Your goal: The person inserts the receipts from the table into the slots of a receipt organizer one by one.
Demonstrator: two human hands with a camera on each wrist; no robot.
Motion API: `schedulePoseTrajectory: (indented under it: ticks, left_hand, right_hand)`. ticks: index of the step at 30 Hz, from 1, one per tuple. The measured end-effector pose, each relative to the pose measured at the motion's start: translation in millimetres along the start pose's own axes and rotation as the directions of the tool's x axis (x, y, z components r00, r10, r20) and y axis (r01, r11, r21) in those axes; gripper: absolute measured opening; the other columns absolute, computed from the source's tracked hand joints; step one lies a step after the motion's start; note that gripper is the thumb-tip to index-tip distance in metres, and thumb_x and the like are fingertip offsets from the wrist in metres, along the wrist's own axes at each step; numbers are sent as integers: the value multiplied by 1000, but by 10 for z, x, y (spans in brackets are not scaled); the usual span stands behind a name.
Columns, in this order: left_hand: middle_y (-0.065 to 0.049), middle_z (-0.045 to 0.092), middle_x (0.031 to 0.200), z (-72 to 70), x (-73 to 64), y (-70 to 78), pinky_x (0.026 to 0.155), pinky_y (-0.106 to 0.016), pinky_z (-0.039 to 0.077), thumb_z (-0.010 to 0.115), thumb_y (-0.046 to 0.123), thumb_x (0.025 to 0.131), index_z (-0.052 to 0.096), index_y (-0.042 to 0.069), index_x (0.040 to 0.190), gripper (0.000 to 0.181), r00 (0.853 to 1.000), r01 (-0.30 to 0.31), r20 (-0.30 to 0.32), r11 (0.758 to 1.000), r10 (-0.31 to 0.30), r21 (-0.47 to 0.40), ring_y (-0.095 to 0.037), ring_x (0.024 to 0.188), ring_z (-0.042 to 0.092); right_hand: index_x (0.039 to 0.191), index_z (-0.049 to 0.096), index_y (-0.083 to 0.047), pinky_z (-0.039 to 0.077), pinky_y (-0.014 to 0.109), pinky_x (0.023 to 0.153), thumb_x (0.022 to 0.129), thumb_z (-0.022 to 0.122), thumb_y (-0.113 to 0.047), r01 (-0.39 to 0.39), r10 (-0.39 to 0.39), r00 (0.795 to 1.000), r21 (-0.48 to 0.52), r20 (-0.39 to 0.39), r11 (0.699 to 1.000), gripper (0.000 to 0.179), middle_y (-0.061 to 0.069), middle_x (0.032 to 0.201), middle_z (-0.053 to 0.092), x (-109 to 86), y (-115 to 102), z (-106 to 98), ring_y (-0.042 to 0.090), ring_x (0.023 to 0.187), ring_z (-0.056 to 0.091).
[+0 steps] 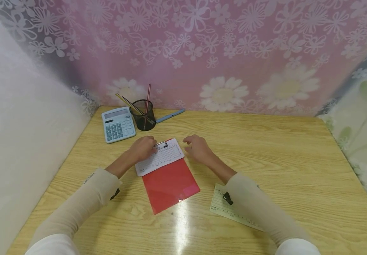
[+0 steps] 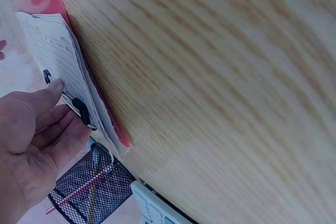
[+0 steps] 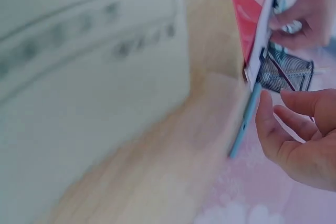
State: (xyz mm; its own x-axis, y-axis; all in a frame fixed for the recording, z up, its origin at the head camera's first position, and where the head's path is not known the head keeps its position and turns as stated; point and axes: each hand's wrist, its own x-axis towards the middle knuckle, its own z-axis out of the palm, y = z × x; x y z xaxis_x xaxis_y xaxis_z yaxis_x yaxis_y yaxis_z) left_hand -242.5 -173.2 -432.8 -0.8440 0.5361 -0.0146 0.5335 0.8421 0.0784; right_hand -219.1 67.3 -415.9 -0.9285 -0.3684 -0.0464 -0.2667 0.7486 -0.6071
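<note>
A red clipboard [image 1: 170,187] lies slanted on the wooden table, with white printed sheets [image 1: 158,161] across its upper part. At its top edge is the metal clip [image 1: 161,144] with black ends. My left hand [image 1: 143,148] pinches this clip; in the left wrist view the thumb presses on it and the fingers curl behind. Just off the clipboard's upper right corner, my right hand [image 1: 198,148] hovers with fingers loosely bent and nothing between them. In the right wrist view its thumb and fingertips stand apart.
Behind the clipboard stand a light blue calculator [image 1: 118,124] and a black mesh pen cup [image 1: 145,120] with pencils. A blue pen [image 1: 170,115] lies beside the cup. Partly under the right forearm is a yellowish printed sheet [image 1: 221,203]. A floral curtain [image 1: 183,53] borders the table's back.
</note>
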Motion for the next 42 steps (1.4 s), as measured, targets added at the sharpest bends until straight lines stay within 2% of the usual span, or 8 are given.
schedulePoseTrajectory:
  ticks: [6,9,16,22,28,32,36,42]
  left_hand:
    - [-10,62,82,17,4,-17,70,-36,51,71,15,84,69,1,88,15,1000,-7,-6,1000,7,-4,-22,75,60]
    - [-10,62,82,22,-3,-20,69,-36,50,71,15,84,69,1,87,14,1000,-10,-12,1000,10,-10,-21,74,60]
    - [-9,62,82,39,-13,-16,69,-36,50,72,16,84,68,4,85,13,1000,-4,-22,1000,4,-28,-21,75,60]
    - [-8,61,79,31,1,-27,65,-34,47,73,15,82,67,4,81,12,1000,-1,-13,999,0,-39,-19,71,57]
    - [-9,61,78,-3,9,-23,65,-33,46,73,14,82,68,3,82,11,1000,12,-1,999,-12,-41,-18,70,55]
    - [-8,61,78,-27,2,-11,64,-32,44,73,14,82,67,3,82,12,1000,17,3,1000,-17,-26,-17,69,54]
    - [-8,60,77,-39,-7,8,63,-32,43,72,15,83,67,3,81,13,999,37,19,999,-37,-31,-18,68,53]
    - [-9,61,79,-41,-1,31,66,-34,45,72,15,83,68,3,84,13,999,42,27,999,-41,-29,-18,70,55]
  right_hand:
    - [129,55,-1,54,36,74,93,59,-14,-14,13,1000,74,20,997,38,20,119,61,-297,256,-301,31,99,64]
    - [129,54,0,54,36,74,92,60,-15,-19,17,999,83,28,996,40,21,118,61,-490,412,-438,32,99,63]
    - [127,54,2,52,34,69,90,63,-20,-95,95,994,-4,63,995,44,19,113,62,-999,807,-653,29,94,62]
    - [107,62,-5,45,33,69,82,73,-27,-106,110,991,-55,81,993,36,8,97,62,-1506,1082,-760,19,85,56]
    - [104,61,-6,47,40,77,72,80,-37,-115,125,984,-84,124,990,49,9,103,61,-1940,1304,-820,24,93,57]
    - [104,59,-6,47,33,76,69,81,-41,-129,137,982,-74,127,989,55,6,102,59,-2097,1368,-807,20,91,53]
    - [103,58,-7,43,25,71,66,83,-41,-134,140,983,-56,115,989,56,3,97,55,-2167,1356,-752,16,87,47]
    - [98,57,-7,44,28,74,66,85,-31,-154,159,981,-54,110,987,49,3,98,55,-2204,1294,-696,17,89,48]
